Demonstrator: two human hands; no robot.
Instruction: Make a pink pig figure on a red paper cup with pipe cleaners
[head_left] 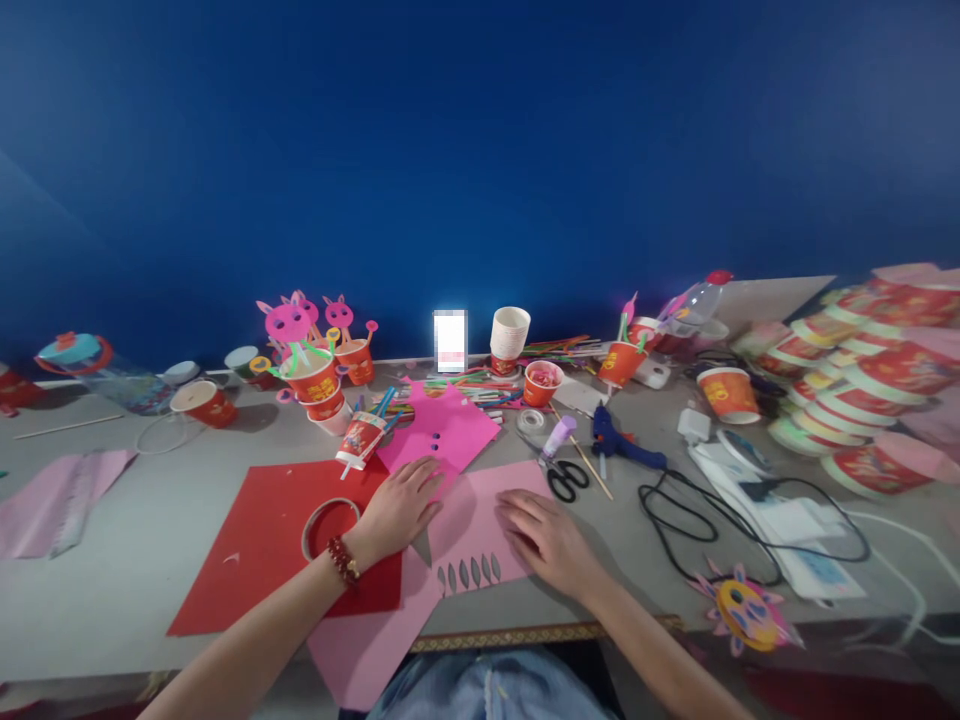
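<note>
My left hand [397,505] lies flat, fingers spread, over the edge where red paper [255,540] meets pink paper. Under its fingertips is the lower part of a bright pink sheet [442,425] with two small dark dots. My right hand [547,540] rests with its fingers apart on the right side of a light pink sheet [480,510]. Between the hands, this sheet has a row of several leaf-shaped cutouts [469,573] near its lower edge. A roll of tape [330,530] lies on the red paper beside my left wrist.
Black-handled scissors [568,481], a glue stick [559,437] and a blue glue gun [622,440] lie right of the papers. Decorated cups [311,380] stand at the back left. Stacked cups [877,380], cables and a power strip [780,520] are at the right.
</note>
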